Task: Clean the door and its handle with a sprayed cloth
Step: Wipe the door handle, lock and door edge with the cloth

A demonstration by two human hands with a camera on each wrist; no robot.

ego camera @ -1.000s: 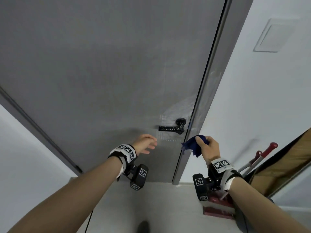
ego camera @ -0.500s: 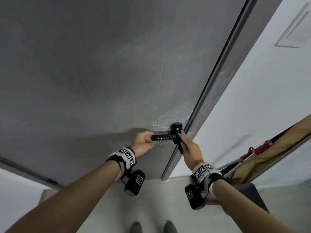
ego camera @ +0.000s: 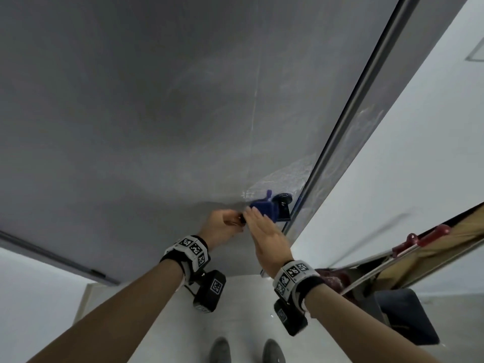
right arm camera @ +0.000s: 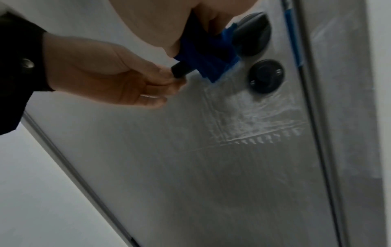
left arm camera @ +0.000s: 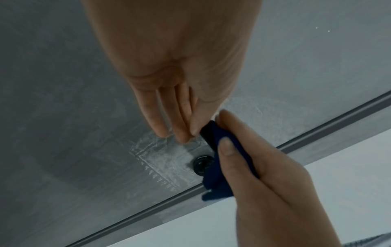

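The grey door (ego camera: pixel 157 113) fills the head view, and its black lever handle (ego camera: pixel 282 205) sits near the right edge. My left hand (ego camera: pixel 239 218) pinches the lever's free end (right arm camera: pixel 180 71) between thumb and fingertips. My right hand (ego camera: pixel 255 210) holds the blue cloth (ego camera: pixel 262 205) wrapped over the lever's middle, thumb (left arm camera: pixel 225 143) on one side and fingers on the other. In the right wrist view the cloth (right arm camera: pixel 203 55) lies between the left hand (right arm camera: pixel 173 80) and the round rosette (right arm camera: pixel 251 35). A black thumb-turn lock (right arm camera: pixel 265 76) sits below it.
Wrinkled clear film (right arm camera: pixel 249 120) covers the door around the handle. The grey door frame (ego camera: pixel 348 142) and a white wall (ego camera: pixel 392 166) lie to the right. Red-handled tools (ego camera: pixel 424 234), a wooden board and a dark bin (ego camera: pixel 408 315) stand at lower right. My feet (ego camera: pixel 222 349) are on the pale floor.
Both hands rose to the handle. The left hand took hold of the lever's end, and the right hand brought the cloth from the rosette side onto the lever's middle. The view moved closer to the door.
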